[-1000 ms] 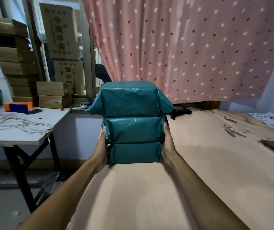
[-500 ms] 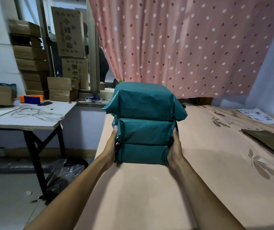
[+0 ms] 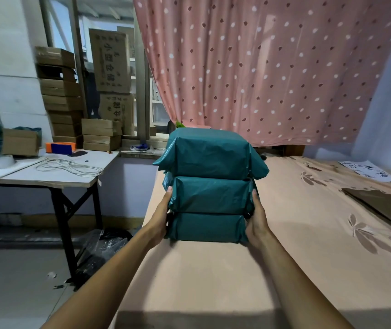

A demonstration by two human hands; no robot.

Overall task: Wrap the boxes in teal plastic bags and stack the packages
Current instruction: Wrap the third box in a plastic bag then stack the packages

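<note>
The left hand and right hand are spread apart, palms turned inward, each pressed flat against one side of a stack of three teal packages, clamping it between them at about 12 o'clock from the forearms. The left palm meets the stack at its 9 o'clock side, the right at 3 o'clock, both along the lower two parcels. The bottom package is rounded and taut; the middle package is similar, with crinkled ends; the top package is bulkier, its loose plastic corners flaring out past the ones below. The film is glossy and finely wrinkled. The stack rests on a peach bedsheet printed with brown flowers. Farther off at 10 o'clock stands a white folding table holding coiled cable, and beyond it brown cardboard boxes. At 1 o'clock hangs a pink dotted curtain.
</note>
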